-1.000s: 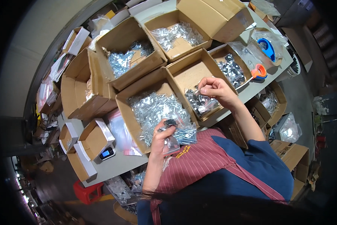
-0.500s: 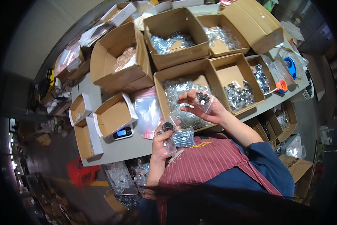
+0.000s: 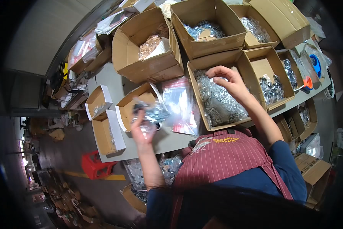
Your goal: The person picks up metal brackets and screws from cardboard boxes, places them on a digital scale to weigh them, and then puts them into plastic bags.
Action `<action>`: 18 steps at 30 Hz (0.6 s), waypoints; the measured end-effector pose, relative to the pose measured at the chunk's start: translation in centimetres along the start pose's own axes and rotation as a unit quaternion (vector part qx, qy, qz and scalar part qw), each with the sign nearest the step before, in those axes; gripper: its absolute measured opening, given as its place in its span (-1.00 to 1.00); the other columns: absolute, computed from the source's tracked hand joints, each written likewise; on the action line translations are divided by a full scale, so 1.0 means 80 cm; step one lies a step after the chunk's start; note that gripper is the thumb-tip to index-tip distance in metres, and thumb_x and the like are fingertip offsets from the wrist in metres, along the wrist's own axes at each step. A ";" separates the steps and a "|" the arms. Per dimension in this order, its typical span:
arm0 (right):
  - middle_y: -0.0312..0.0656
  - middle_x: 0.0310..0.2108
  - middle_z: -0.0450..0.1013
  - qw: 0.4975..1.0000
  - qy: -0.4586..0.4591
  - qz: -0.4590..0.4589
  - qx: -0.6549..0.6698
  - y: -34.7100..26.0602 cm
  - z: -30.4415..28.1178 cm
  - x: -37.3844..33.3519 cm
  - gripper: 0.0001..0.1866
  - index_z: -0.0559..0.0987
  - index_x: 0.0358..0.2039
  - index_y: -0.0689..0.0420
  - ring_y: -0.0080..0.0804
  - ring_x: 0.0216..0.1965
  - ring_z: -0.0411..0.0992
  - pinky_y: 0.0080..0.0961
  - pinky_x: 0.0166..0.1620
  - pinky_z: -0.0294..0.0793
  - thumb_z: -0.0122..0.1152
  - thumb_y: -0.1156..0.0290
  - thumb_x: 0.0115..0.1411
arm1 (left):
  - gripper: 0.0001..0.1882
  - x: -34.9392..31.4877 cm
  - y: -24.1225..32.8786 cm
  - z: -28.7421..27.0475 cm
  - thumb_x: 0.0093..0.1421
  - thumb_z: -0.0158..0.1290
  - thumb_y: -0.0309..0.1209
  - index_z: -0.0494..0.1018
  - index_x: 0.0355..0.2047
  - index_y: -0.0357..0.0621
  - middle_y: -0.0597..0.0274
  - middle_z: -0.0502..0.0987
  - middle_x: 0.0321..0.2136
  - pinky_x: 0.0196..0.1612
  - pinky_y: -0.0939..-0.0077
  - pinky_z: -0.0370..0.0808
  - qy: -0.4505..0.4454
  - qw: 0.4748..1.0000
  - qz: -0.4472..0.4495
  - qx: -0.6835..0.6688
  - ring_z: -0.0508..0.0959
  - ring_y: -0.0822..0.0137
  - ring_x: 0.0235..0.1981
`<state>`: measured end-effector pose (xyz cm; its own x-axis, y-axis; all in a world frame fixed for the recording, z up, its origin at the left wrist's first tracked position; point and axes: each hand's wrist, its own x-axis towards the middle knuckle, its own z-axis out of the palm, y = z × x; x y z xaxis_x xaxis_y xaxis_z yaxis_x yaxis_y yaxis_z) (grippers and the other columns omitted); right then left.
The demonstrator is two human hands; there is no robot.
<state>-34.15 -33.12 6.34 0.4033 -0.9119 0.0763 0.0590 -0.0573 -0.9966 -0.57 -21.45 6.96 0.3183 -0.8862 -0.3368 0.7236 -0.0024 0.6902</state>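
shifted left: left hand point(image 3: 143, 131), over small box point(image 3: 139, 93), gripping bagged hardware point(image 3: 157, 113); right hand point(image 3: 232, 82), loosely unclenched, above carton point(image 3: 249, 71).

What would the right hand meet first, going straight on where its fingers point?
Probably the left wall of the carton beneath the right hand; depth is unclear, so it might pass above.

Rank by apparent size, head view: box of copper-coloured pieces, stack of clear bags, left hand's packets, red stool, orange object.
1. Box of copper-coloured pieces
2. Stack of clear bags
3. Packets in the left hand and red stool: unranked, too alike, and the packets are nearer
4. Orange object
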 end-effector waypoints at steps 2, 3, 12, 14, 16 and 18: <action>-0.27 -0.17 0.51 0.999 -0.007 0.035 0.009 0.019 -0.012 -0.008 -0.80 0.55 -0.14 0.24 -0.56 -0.08 0.42 -0.54 0.07 0.35 0.15 0.48 0.24 | -0.74 0.015 0.032 -0.012 0.24 0.11 -0.51 0.45 -0.05 -0.20 0.13 0.61 -0.23 -0.25 0.33 0.63 0.040 0.988 0.114 0.093 0.64 0.23 -0.26; -0.28 -0.19 0.52 0.998 -0.007 0.053 0.012 0.034 -0.014 -0.012 -0.80 0.56 -0.15 0.25 -0.57 -0.12 0.43 -0.55 0.02 0.39 0.13 0.51 0.22 | -0.69 0.025 0.043 -0.027 0.23 0.12 -0.50 0.43 -0.01 -0.22 0.11 0.60 -0.23 -0.26 0.33 0.63 0.047 0.985 0.098 0.135 0.64 0.21 -0.26; -0.26 -0.16 0.51 0.994 0.050 0.098 -0.021 0.064 -0.022 -0.032 -0.74 0.52 -0.08 0.24 -0.57 -0.15 0.47 -0.59 -0.04 0.45 0.16 0.59 0.19 | -0.41 0.039 0.005 -0.050 0.12 0.16 -0.40 0.36 0.19 -0.15 -0.29 0.22 0.22 0.31 0.02 0.15 0.133 0.485 0.255 0.826 0.17 -0.25 0.26; -0.25 -0.16 0.51 0.994 0.049 0.101 -0.011 0.062 -0.019 -0.027 -0.75 0.52 -0.09 0.25 -0.56 -0.14 0.48 -0.58 -0.03 0.46 0.16 0.60 0.19 | -0.52 0.040 0.002 -0.043 0.16 0.10 -0.44 0.42 0.12 -0.20 -0.25 0.26 0.20 0.29 0.00 0.17 0.126 0.495 0.340 0.789 0.20 -0.24 0.24; -0.25 -0.17 0.51 0.996 0.034 0.087 -0.014 0.065 -0.014 -0.025 -0.75 0.52 -0.09 0.25 -0.55 -0.14 0.48 -0.58 -0.02 0.46 0.15 0.60 0.19 | -0.61 0.040 -0.012 -0.032 0.19 0.05 -0.47 0.46 0.05 -0.22 -0.23 0.40 0.06 0.23 -0.02 0.24 0.118 0.493 0.382 0.773 0.31 -0.19 0.15; -0.24 -0.17 0.51 0.997 0.015 0.070 -0.002 0.076 -0.011 -0.025 -0.76 0.52 -0.10 0.26 -0.54 -0.14 0.49 -0.56 -0.02 0.48 0.14 0.61 0.19 | -0.68 0.039 -0.037 -0.023 0.20 0.04 -0.47 0.50 -0.04 -0.25 -0.17 0.53 -0.18 0.09 0.04 0.37 0.008 0.545 0.394 0.740 0.47 -0.11 -0.04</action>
<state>-35.36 -32.01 0.07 0.3791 -0.9231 -0.0647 0.0011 0.0704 -0.9975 -0.57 -23.39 2.72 0.1868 -0.8783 0.4400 -0.9246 -0.0059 0.3809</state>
